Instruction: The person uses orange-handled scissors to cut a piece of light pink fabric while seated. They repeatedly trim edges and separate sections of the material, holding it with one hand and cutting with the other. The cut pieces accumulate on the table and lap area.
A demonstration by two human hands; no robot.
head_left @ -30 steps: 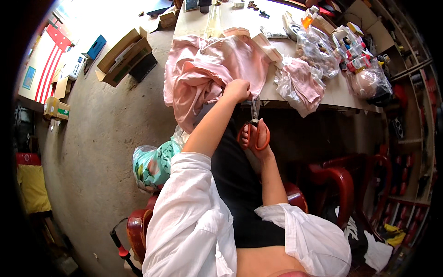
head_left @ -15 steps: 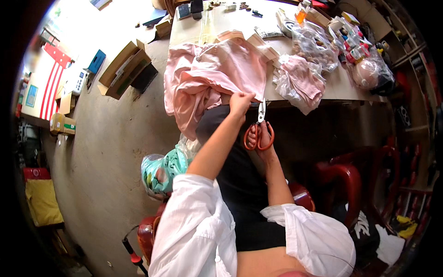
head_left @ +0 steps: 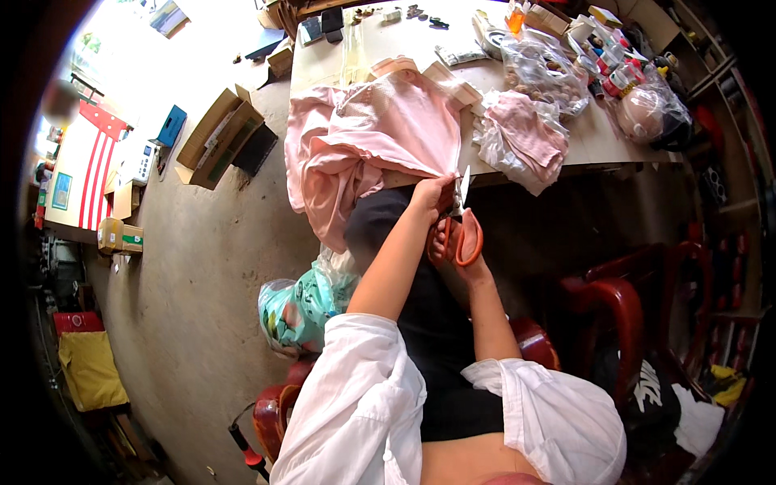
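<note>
A pink garment lies spread over the near edge of the table, part of it hanging down at the left. My left hand is closed on its lower right corner and pulls the cloth taut. In my right hand is a pair of scissors with red-orange handles, my fingers through the loops. The blades point away from me and are parted, right beside the pinched corner. Whether cloth lies between the blades is too small to tell.
Right of the garment, a folded pink cloth in clear plastic overhangs the table. Plastic bags of goods stand behind it. A green patterned bag sits by my left side. Dark red wooden chairs stand at right; an open carton is at left.
The scissors have turned and their blades have spread. They have come closer to my left hand, which has moved slightly lower and still grips the garment's corner.
</note>
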